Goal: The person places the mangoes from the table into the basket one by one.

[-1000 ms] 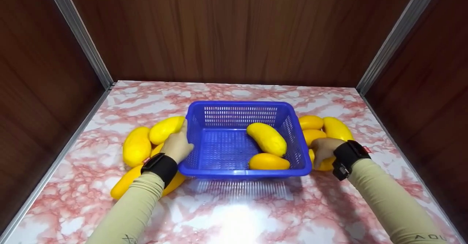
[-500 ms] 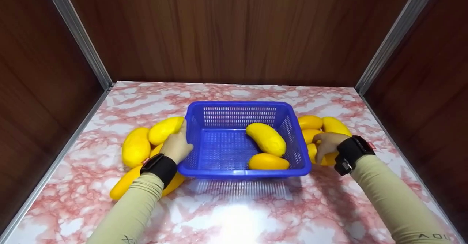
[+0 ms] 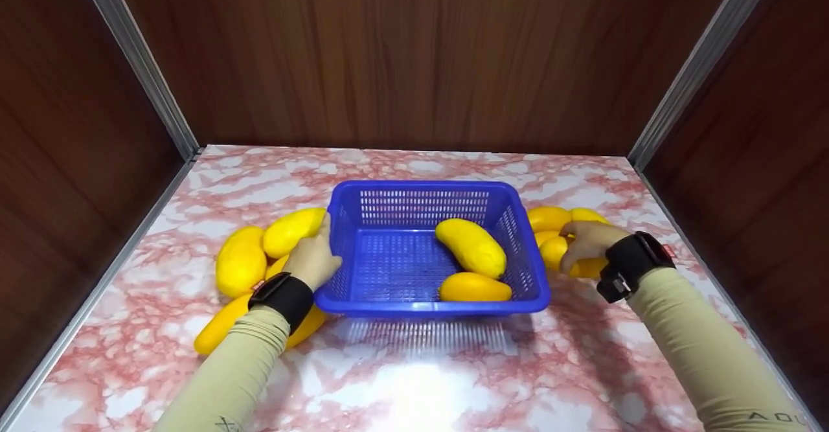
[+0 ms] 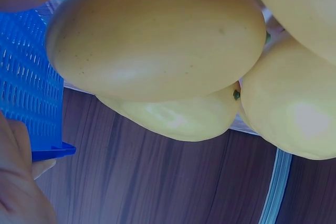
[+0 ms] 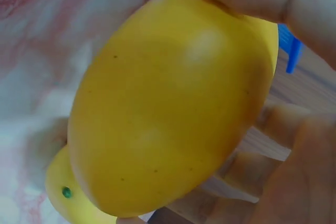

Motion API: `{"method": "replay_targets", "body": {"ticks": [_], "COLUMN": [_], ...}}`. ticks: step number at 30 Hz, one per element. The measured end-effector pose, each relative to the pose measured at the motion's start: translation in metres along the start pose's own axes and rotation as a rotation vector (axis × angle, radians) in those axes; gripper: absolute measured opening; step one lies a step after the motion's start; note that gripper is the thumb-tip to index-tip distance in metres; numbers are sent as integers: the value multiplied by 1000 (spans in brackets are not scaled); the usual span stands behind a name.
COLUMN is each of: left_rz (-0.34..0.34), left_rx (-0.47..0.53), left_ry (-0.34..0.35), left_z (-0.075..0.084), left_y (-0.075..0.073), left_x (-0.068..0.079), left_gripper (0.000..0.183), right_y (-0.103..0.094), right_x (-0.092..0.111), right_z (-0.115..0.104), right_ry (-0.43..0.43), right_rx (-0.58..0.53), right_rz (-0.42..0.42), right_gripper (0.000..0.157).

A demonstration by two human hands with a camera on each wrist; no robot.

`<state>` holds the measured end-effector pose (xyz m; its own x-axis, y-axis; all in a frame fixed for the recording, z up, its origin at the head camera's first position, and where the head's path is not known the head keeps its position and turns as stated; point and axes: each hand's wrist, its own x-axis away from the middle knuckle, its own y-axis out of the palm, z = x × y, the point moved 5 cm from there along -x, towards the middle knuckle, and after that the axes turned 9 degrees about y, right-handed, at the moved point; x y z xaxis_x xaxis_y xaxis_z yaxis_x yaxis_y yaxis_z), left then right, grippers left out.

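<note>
A blue plastic basket (image 3: 431,306) with slotted sides stands mid-table. Two yellow mangoes lie in its right part, a long one (image 3: 471,247) behind a shorter one (image 3: 476,287). At the basket's left rim, my left hand (image 3: 315,257) grips the edge; the left wrist view shows that hand (image 4: 21,182) against the basket wall (image 4: 44,108). To the right of the basket, my right hand (image 3: 592,239) holds a mango (image 5: 173,103), its thumb and fingers curled round the fruit. Part of another mango (image 5: 79,192) shows below the held one.
Several mangoes (image 3: 241,261) cluster left of the basket, some partly under the left forearm. More mangoes (image 3: 549,218) lie against its right side. Brown wood-grain panels (image 3: 414,56) with metal corner posts (image 3: 146,63) enclose the marbled table (image 3: 414,380) at the back and sides.
My right hand has moved back and slightly right along with the mango it holds. The left hand and the basket have stayed in place.
</note>
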<state>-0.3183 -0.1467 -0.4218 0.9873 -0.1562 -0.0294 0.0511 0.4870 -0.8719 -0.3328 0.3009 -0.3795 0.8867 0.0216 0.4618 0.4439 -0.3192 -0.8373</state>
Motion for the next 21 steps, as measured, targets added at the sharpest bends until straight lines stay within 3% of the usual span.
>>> {"method": "replay_targets", "body": {"ticks": [3, 10, 16, 21], "left_rz": [2, 11, 21, 10], "left_rx": [-4, 4, 4, 9], "left_ry": [2, 6, 15, 7], "left_z": [0, 1, 1, 0], "left_y": [-1, -2, -1, 0], "left_x": [0, 1, 1, 0], "left_gripper": [87, 87, 87, 87], "right_y": [-4, -17, -19, -23], "right_x": [0, 3, 3, 4], "right_z": [1, -2, -2, -7], "right_ry": [37, 16, 50, 35], "right_rx": [-55, -11, -74, -80], "right_rz": [-14, 72, 44, 71], "right_gripper": [87, 84, 82, 77]}}
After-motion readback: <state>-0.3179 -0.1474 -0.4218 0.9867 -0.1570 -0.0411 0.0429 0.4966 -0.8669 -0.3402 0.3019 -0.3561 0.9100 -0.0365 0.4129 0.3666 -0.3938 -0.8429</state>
